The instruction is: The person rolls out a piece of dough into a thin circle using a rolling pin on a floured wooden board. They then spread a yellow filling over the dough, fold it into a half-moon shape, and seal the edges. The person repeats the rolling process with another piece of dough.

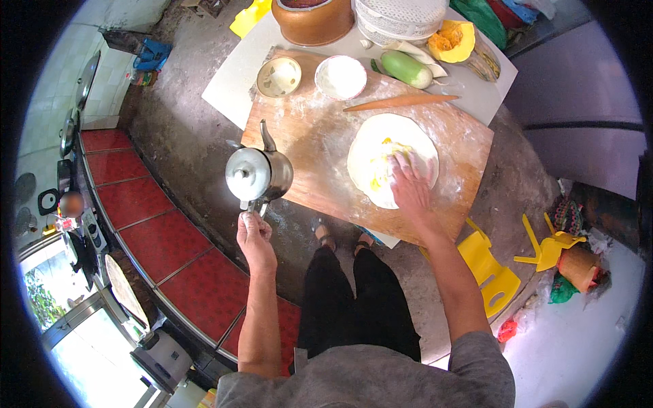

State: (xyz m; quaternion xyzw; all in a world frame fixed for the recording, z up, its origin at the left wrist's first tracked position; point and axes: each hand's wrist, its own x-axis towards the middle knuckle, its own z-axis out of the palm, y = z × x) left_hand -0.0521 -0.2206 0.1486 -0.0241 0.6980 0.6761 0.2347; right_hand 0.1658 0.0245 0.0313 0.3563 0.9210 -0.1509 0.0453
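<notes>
My left hand point(254, 237) grips the handle of a metal oil pot point(278, 176) with a lid and a long curved spout. The pot is held in the air past the left edge of a floured wooden board point(316, 148). On that board lies a round, flat sheet of dough point(367, 137). My right hand point(409, 178) rests on the dough with its fingers spread, touching a yellow oily patch point(380, 166) near the middle. A tapered wooden rolling pin point(400, 103) lies just beyond the dough.
Two bowls, one patterned point(279, 77) and one white point(341, 77), stand on the board's far side. Behind are a brown clay pot point(314, 23), a white basket point(400, 20), a green gourd point(406, 69) and a cut pumpkin point(454, 43). A yellow plastic chair point(487, 270) stands right.
</notes>
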